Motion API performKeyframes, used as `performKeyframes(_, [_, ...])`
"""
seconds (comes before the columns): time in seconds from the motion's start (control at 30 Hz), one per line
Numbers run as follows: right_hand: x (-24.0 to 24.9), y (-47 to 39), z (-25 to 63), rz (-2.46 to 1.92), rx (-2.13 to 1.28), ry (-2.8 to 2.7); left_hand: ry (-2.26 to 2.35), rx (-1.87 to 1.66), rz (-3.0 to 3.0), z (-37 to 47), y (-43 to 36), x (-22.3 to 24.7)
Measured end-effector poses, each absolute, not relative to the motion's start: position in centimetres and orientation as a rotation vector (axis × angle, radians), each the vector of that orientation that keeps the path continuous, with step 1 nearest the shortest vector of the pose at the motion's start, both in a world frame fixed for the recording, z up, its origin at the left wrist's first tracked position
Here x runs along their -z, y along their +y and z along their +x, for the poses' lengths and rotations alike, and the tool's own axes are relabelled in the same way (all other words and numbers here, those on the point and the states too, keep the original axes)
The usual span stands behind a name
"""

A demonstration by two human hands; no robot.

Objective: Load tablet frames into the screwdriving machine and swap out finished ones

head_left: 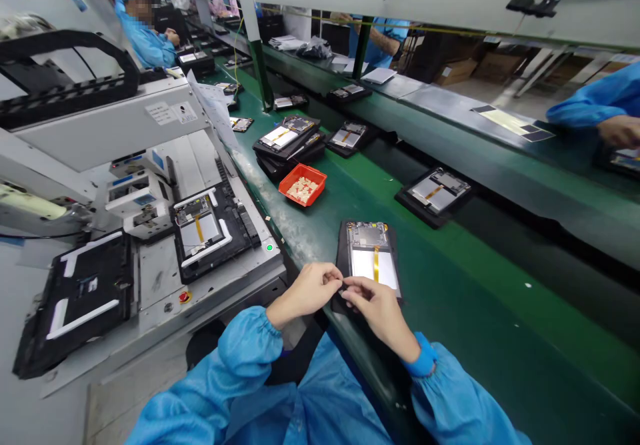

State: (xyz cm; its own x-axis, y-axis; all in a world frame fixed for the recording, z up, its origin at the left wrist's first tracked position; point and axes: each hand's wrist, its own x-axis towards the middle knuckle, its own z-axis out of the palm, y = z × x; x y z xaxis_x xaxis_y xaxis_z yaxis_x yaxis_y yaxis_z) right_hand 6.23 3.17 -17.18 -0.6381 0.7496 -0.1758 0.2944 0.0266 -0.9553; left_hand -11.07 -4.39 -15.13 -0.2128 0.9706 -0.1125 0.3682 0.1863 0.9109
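Observation:
An opened tablet (389, 268) with a white battery and a gold ribbon lies on a black tray at the green bench's near edge. Over its lower left corner my two hands meet, fingertips almost touching. My left hand (311, 289) is pinched, and what it holds, if anything, is too small to name. My right hand (377, 308), with a blue band at the wrist, is also closed on something small and dark that I cannot make out. Beyond the tablet sits a red bin (318, 195) of small pale pieces.
To the left, a machine (253, 248) carries another opened tablet (197, 231) in a black fixture. More tablets on black trays (434, 195) sit along the green bench, some stacked (287, 137). People in blue work at the far left and right.

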Motion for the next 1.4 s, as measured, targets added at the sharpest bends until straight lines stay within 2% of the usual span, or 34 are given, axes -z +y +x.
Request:
performKeyframes(0.13, [17.8, 3.4, 6.3, -1.192, -2.017, -1.322, 1.960, -1.134, 1.440, -8.9, -5.5, 14.5])
performKeyframes(0.4, [17.4, 2.2, 6.3, -1.127, -2.069, -1.075, 2.042, -1.082, 1.514, -6.6, -6.1, 15.7])
performKeyframes(0.87, [18.3, 0.5, 6.3, -1.139, -1.794, -1.207, 2.076, -1.019, 1.604, -6.2, -6.8, 16.0])
performKeyframes(1.4, [18.2, 0.4, 6.3, -1.139, -1.402, -1.629, 2.023, -1.019, 1.528, -6.8, -6.5, 15.9])
